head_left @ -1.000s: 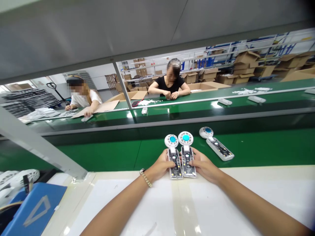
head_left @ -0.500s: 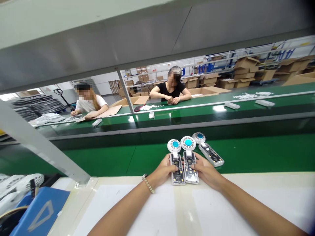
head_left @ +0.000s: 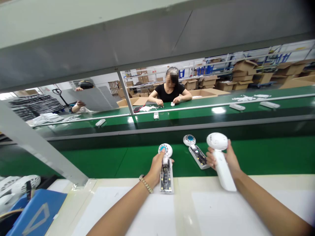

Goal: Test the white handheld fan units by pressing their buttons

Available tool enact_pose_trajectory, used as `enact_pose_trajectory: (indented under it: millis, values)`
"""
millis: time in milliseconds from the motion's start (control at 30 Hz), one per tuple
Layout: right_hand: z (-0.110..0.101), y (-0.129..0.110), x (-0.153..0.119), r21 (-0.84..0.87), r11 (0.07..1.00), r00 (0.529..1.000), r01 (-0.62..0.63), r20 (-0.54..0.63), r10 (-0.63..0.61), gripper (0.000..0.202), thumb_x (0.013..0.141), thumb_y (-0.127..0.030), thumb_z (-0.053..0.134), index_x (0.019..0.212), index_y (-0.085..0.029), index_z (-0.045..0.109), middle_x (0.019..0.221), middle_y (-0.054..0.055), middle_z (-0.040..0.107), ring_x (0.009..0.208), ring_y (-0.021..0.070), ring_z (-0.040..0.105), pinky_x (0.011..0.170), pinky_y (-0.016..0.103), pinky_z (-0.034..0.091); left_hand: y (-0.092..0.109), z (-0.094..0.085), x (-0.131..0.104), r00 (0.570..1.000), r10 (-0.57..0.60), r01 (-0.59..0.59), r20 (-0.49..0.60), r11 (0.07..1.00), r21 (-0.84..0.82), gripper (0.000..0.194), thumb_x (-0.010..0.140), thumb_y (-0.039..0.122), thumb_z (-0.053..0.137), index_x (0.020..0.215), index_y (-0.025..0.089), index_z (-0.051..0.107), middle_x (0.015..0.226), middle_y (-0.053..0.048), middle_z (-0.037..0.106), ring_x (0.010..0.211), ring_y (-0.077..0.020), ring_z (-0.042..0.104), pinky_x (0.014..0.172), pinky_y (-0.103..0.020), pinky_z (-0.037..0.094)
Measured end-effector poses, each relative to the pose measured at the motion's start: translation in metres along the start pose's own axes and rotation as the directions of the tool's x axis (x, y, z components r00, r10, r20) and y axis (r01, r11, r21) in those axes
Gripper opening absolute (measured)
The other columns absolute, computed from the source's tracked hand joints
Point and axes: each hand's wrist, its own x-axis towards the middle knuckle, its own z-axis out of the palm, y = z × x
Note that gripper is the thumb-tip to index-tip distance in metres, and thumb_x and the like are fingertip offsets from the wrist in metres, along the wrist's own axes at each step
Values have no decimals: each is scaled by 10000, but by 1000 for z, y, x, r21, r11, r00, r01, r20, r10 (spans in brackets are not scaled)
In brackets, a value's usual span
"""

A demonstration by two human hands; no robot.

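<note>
My left hand [head_left: 157,165] is closed on a handheld fan [head_left: 166,178], its thumb on the round head with the blue centre. That fan's clear handle shows a dark circuit board and faces up. My right hand [head_left: 230,159] grips a second handheld fan [head_left: 224,172], turned so that its plain white side faces me; fingers wrap round it below the head. Between the two hands a third handheld fan [head_left: 199,157] lies tilted on the green surface, its blue centre and circuit board showing.
Beyond my bench [head_left: 137,209] runs a green conveyor [head_left: 192,114] carrying several white pieces. A person in black [head_left: 169,93] works across it; another is partly behind a grey sheet [head_left: 98,98]. A blue bin [head_left: 41,209] stands left, by a slanted post [head_left: 49,147].
The two held fans have moved apart, the right one turned over to its white side. My left thumb has shifted up to the fan head. Across the conveyor, a grey sheet has been raised.
</note>
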Motion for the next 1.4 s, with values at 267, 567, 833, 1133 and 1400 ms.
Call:
enact_pose_trajectory:
  millis: [267,567,833,1133,1400]
  values:
    - [-69,-7,21,-839,540,779,-72,-385,-495,424,628,-592,576,716,-178,609,638,84,652,619,283,611,597,385,460,-2,-14,9,888,399,-358,-228,912,200,643,662,238,707,1231,230,408,1107,-69,574,1042,-233,516,855,-307,391]
    - [-35,14,19,-973,182,741,139,-20,-671,342,730,-304,526,1050,-182,526,1145,141,526,1130,302,422,977,430,300,-2,13,-33,726,533,-687,434,542,484,294,800,160,515,1074,220,604,1174,-96,534,1146,-256,429,1039,-370,225]
    - [27,50,-9,-759,-75,727,647,644,-239,271,693,-19,367,640,-235,523,616,25,556,574,184,509,547,294,391,-10,12,-33,766,427,-642,480,486,593,436,784,224,568,1212,209,485,1305,-123,414,1213,-307,356,1028,-441,243]
    - [28,53,-8,-753,-74,723,653,650,-234,237,686,-50,334,557,-205,459,523,9,488,487,149,426,493,264,312,-14,7,-21,803,415,-568,429,312,762,329,733,265,649,1019,209,498,1328,-96,337,1187,-268,393,981,-400,347]
    - [32,47,-14,-770,263,813,581,529,-245,212,856,-191,340,768,-192,533,656,15,538,569,143,486,549,269,382,-14,4,-17,808,527,-520,262,430,738,179,760,169,614,826,189,448,1329,-96,315,1232,-235,360,981,-360,340]
